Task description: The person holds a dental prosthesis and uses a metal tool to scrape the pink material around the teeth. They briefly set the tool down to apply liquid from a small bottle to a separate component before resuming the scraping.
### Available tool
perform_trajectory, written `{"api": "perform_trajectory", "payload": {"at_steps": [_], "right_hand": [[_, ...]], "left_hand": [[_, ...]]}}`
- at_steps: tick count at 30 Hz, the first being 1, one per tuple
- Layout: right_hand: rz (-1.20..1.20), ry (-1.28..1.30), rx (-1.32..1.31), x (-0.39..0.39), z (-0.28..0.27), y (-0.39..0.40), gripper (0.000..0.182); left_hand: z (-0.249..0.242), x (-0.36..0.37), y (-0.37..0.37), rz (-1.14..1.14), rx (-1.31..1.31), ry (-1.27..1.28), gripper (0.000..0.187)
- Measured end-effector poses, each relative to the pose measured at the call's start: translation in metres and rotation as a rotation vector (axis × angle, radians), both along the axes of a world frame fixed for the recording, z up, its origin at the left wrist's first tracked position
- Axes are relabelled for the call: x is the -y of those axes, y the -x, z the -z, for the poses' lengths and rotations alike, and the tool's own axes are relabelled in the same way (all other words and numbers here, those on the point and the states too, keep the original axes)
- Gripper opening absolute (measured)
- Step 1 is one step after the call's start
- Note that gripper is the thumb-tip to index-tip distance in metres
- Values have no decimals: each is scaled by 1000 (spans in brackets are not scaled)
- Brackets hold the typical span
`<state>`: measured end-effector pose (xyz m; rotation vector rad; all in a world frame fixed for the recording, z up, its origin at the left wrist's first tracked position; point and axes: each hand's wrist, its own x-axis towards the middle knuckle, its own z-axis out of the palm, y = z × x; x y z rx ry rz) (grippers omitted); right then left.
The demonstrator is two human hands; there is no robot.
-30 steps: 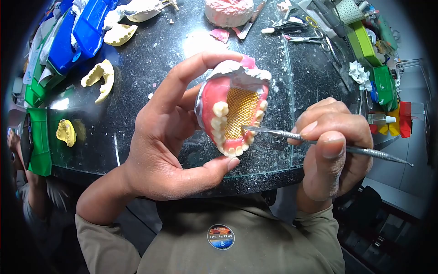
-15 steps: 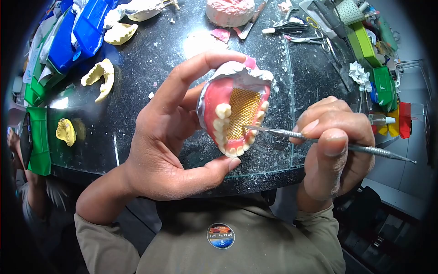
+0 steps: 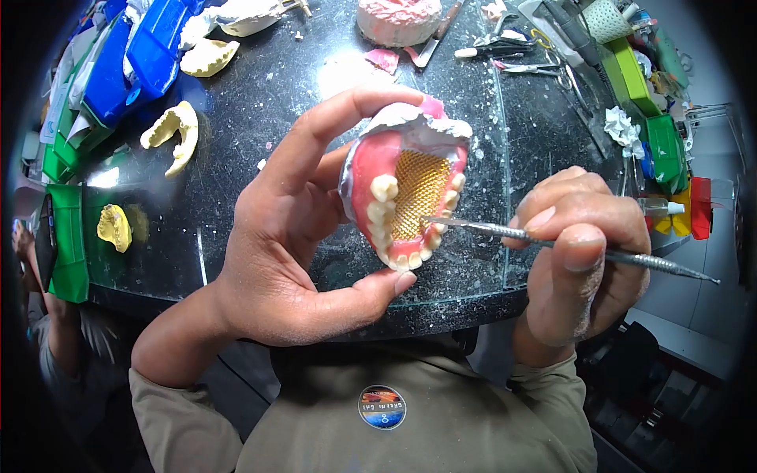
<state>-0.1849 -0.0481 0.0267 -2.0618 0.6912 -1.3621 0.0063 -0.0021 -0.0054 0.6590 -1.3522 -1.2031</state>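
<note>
My left hand [image 3: 292, 236] grips a denture on a plaster model [image 3: 374, 169] between thumb and fingers, raised above the table. The denture has pink gums, cream teeth and a gold mesh [image 3: 422, 189] across the palate. Its teeth point down toward my body, and grey-white plaster shows along the far edge. In my right hand [image 3: 583, 248] is a thin metal wax carver [image 3: 505, 230], pinched like a pen. The carver's tip is at the mesh, by the inner side of the right-hand teeth; whether it touches cannot be made out.
Yellowish plaster arch pieces [image 3: 183, 138] lie on the dark, crumb-strewn table [image 3: 260, 102] at left, near blue bins [image 3: 154, 59] and a green bin [image 3: 67, 244]. A pink-topped plaster block [image 3: 398, 22], a knife [image 3: 438, 35] and scissors [image 3: 564, 75] lie at the back. Another person's arm [image 3: 59, 327] shows far left.
Almost nothing differs. The denture and the carver stay in nearly the same place, with only a very slight shift of my right hand.
</note>
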Motion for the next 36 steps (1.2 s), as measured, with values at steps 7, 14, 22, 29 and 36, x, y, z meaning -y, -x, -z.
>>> {"api": "perform_trajectory", "payload": {"at_steps": [7, 14, 22, 29, 36], "right_hand": [[9, 26, 16, 1, 1, 0, 34], [21, 46, 15, 2, 0, 4, 34], [-12, 23, 64, 4, 4, 9, 33], [-15, -1, 69, 2, 7, 10, 33], [-30, 1, 57, 2, 8, 11, 32]], "left_hand": [[-1, 0, -2, 30, -8, -24, 91], [-1, 1, -1, 24, -18, -46, 89], [-5, -2, 2, -32, -92, -174, 91], [-7, -2, 3, -43, -108, -209, 90], [-2, 1, 1, -26, -81, -135, 89]]}}
